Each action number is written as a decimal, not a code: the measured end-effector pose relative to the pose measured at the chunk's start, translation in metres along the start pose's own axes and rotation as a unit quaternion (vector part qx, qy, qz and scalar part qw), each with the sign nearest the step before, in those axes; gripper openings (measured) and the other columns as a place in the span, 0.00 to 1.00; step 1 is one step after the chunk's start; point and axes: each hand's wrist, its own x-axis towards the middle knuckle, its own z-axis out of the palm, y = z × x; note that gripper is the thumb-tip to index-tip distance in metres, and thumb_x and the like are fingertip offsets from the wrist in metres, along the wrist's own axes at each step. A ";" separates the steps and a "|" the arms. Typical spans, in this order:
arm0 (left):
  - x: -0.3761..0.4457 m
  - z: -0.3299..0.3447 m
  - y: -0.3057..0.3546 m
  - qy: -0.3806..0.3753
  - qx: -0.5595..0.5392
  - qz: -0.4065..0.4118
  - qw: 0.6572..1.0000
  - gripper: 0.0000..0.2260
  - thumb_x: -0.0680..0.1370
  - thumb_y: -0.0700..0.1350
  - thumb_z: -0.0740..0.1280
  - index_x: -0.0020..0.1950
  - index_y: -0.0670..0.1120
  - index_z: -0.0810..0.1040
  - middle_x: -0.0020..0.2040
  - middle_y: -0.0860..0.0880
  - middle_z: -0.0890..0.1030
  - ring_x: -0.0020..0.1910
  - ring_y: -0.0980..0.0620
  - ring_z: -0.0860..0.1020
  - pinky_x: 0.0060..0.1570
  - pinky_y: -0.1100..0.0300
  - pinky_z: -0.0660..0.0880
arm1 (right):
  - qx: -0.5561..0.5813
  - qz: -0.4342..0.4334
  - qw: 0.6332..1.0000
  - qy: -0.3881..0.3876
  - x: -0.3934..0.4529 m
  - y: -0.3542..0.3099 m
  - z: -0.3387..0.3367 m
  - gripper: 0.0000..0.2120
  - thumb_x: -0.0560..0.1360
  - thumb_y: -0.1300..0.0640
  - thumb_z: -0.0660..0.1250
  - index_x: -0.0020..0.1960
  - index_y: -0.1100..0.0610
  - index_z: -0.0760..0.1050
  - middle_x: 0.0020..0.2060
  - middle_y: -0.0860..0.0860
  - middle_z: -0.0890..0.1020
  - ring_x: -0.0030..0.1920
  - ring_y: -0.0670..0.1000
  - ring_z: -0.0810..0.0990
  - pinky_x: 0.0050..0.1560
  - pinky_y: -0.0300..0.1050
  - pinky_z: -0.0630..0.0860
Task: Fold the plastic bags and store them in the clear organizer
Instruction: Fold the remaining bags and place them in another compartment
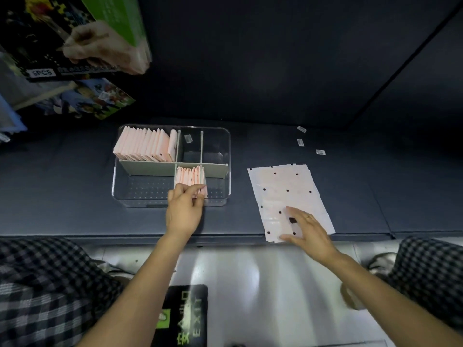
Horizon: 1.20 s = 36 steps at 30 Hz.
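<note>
The left hand [184, 209] pinches a folded pink bag [200, 192] at the near end of the short row of folded bags [189, 175], in the front compartment of the clear organizer [117, 194]. The right hand [307, 231] lies with fingers straight and spread on the stack of flat dotted bags [285, 196], well off to its partner's right. Letting go too soon could, I think, let the folded bag spring open or tip the loose row, since only the divider [147, 168] backs it. Left of the pinching fingers the compartment has open room; the stack's near edge overhangs the table's front edge [225, 235]
</note>
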 end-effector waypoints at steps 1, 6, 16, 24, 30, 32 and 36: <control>-0.001 0.001 0.002 0.004 0.004 -0.002 1.000 0.12 0.80 0.45 0.62 0.61 0.51 0.78 0.53 0.48 0.71 0.55 0.48 0.65 0.47 0.58 0.67 | -0.015 -0.005 1.000 -0.015 -0.007 0.011 0.003 0.37 0.70 0.47 0.73 0.74 0.52 0.60 0.71 0.45 0.66 0.71 0.47 0.62 0.69 0.38 0.58; -0.009 0.004 0.010 0.010 0.055 -0.005 0.998 0.14 0.79 0.46 0.62 0.64 0.49 0.77 0.57 0.44 0.71 0.57 0.44 0.65 0.52 0.50 0.70 | -0.041 -0.092 0.994 0.047 -0.020 0.032 0.020 0.20 0.72 0.63 0.71 0.63 0.59 0.75 0.68 0.51 0.72 0.71 0.52 0.67 0.71 0.44 0.63; -0.021 0.014 0.034 0.113 0.135 0.040 0.984 0.10 0.77 0.43 0.66 0.58 0.47 0.79 0.58 0.40 0.72 0.55 0.38 0.68 0.52 0.46 0.66 | 0.101 -0.059 0.987 -0.112 -0.001 0.017 -0.030 0.06 0.76 0.54 0.67 0.46 0.53 0.83 0.46 0.47 0.84 0.51 0.49 0.79 0.52 0.41 0.73; -0.028 0.047 0.077 0.043 -0.039 0.192 0.980 0.10 0.80 0.41 0.62 0.59 0.45 0.78 0.54 0.49 0.76 0.55 0.50 0.72 0.51 0.54 0.73 | 0.087 -0.080 0.983 -0.143 0.042 -0.006 -0.084 0.07 0.75 0.53 0.68 0.39 0.45 0.80 0.39 0.38 0.82 0.45 0.37 0.77 0.47 0.32 0.72; -0.048 0.078 0.078 -0.031 0.004 0.237 0.971 0.14 0.79 0.42 0.62 0.65 0.45 0.74 0.64 0.49 0.74 0.63 0.54 0.69 0.62 0.65 0.65 | 0.033 -0.084 0.991 -0.102 0.102 -0.006 -0.084 0.06 0.75 0.54 0.68 0.40 0.52 0.79 0.39 0.44 0.81 0.44 0.46 0.76 0.44 0.38 0.71; -0.054 0.090 0.069 -0.089 0.051 0.257 0.961 0.17 0.80 0.44 0.61 0.69 0.46 0.70 0.72 0.50 0.67 0.71 0.57 0.61 0.70 0.64 0.58 | 0.010 -0.070 0.991 -0.112 0.120 -0.004 -0.074 0.06 0.75 0.54 0.67 0.42 0.54 0.80 0.42 0.47 0.82 0.49 0.50 0.76 0.52 0.45 0.74; -0.061 0.109 0.045 -0.207 0.200 0.281 0.915 0.27 0.82 0.55 0.53 0.77 0.47 0.49 0.76 0.53 0.44 0.76 0.55 0.43 0.74 0.57 0.39 | -0.031 -0.041 0.993 -0.102 0.140 0.002 -0.053 0.08 0.76 0.52 0.65 0.47 0.55 0.80 0.40 0.43 0.78 0.55 0.51 0.71 0.54 0.43 0.66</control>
